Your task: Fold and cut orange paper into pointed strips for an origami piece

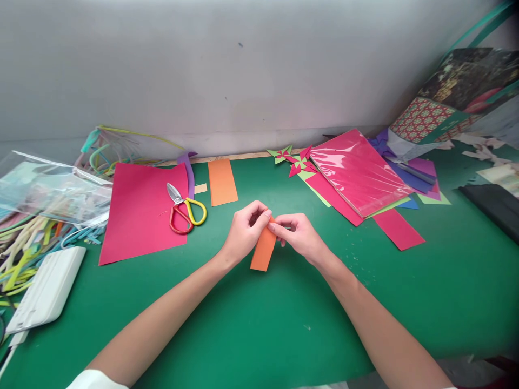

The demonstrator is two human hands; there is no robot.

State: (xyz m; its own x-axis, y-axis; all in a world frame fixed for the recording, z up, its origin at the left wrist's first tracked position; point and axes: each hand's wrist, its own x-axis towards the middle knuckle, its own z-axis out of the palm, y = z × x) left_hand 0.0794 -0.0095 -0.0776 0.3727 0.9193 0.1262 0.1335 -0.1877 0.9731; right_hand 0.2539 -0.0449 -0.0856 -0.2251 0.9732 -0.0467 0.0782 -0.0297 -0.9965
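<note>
A narrow folded orange paper strip (pixel 264 251) hangs tilted between my two hands, above the green table. Its upper end is pinched by my left hand (pixel 247 229), thumb against fingers. From the right, my right hand (pixel 295 232) grips the same upper end with thumb and forefinger, and the fingertips of both hands nearly touch. Just behind my left hand lies a wider orange paper piece (pixel 223 182). Scissors (pixel 184 209) with one red and one yellow handle rest partly on a large red sheet (pixel 141 210) to the left.
Red and green folded stars (pixel 299 162) lie near the wall, beside plastic-wrapped red paper (pixel 359 173). A red strip (pixel 399 228) is at the right. On the left are a white device (pixel 48 289) and a heap of colourful strips (pixel 24 251). A black object (pixel 492 208) sits far right.
</note>
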